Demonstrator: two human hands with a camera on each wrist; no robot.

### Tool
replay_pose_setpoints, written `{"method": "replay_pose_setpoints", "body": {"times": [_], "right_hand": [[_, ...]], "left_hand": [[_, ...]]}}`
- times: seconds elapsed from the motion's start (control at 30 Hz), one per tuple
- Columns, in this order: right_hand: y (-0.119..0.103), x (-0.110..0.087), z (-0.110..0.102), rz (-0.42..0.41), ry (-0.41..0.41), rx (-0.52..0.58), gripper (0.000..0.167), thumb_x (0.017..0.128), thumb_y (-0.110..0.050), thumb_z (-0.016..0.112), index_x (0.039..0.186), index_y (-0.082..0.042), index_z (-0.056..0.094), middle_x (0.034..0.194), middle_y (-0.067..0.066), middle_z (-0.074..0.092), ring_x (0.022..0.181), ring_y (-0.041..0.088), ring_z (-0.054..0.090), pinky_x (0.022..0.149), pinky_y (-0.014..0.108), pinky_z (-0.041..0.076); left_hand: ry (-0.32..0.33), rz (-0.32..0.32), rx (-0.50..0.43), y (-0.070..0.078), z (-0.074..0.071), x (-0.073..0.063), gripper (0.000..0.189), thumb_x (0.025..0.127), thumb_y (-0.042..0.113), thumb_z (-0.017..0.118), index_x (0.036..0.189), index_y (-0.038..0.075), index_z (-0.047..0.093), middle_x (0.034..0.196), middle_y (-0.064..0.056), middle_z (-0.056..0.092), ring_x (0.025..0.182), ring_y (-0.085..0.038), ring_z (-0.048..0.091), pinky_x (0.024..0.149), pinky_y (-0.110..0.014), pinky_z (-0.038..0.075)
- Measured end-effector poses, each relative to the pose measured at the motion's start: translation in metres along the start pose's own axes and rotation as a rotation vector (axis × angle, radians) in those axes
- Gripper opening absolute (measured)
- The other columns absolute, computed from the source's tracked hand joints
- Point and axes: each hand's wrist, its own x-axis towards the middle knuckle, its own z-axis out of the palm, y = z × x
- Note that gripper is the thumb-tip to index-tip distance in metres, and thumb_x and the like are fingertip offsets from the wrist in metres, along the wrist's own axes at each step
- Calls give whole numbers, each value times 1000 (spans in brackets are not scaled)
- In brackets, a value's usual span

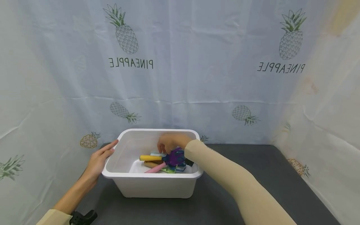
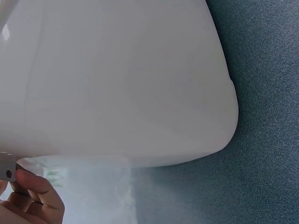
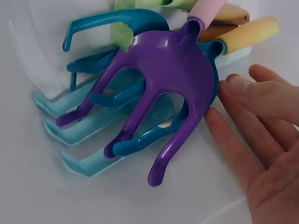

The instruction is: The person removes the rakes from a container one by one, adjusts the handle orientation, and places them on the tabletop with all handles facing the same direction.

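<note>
A: Tub (image 1: 153, 187) first: where inside do we find the purple rake (image 3: 175, 60)?

B: Toward the right end, lying over a blue rake (image 3: 145, 140). Its pink handle (image 1: 156, 168) slants left and toward us, the blue one's yellow handle (image 1: 150, 158) points left, and the tines (image 3: 157, 170) run the opposite way.

A: Which hand of ours is nearer?

B: Our right hand (image 1: 170, 142), by far. It hangs along the far side of the pile, so the purple rake lies lower and on our side of it.

A: Are we gripping anything there?

B: Nothing. Our fingers are loose, just beside the rakes; we cannot tell whether they touch.

A: And our left hand (image 1: 97, 159)?

B: It holds the tub's left rim (image 1: 107, 164), well apart from the rakes.
</note>
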Motion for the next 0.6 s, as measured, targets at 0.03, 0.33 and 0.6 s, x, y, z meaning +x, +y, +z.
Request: {"method": "replay_pose_setpoints", "body": {"times": [0.03, 0.33, 0.6], "right_hand": [[0, 0, 0, -8, 9, 8, 31, 87, 3, 72, 112, -14, 78, 102, -6, 73, 96, 11, 63, 88, 26, 55], [-1, 4, 6, -29, -69, 142, 24, 85, -2, 79, 106, -15, 80, 99, -7, 75, 93, 10, 67, 84, 25, 58], [-12, 3, 15, 42, -137, 176, 26, 86, -1, 80, 110, -12, 80, 102, 0, 73, 87, 15, 72, 77, 27, 61]], "left_hand": [[1, 2, -4, 0, 0, 0, 54, 112, 39, 41, 161, 17, 37, 168, -16, 32, 98, 21, 50, 80, -18, 54], [-10, 19, -17, 1, -2, 2, 55, 111, 38, 42, 161, 16, 36, 167, -17, 33, 98, 20, 52, 79, -19, 55], [-5, 9, -6, 0, -1, 1, 55, 111, 39, 42, 161, 17, 37, 167, -18, 33, 96, 21, 52, 79, -19, 55]]}}
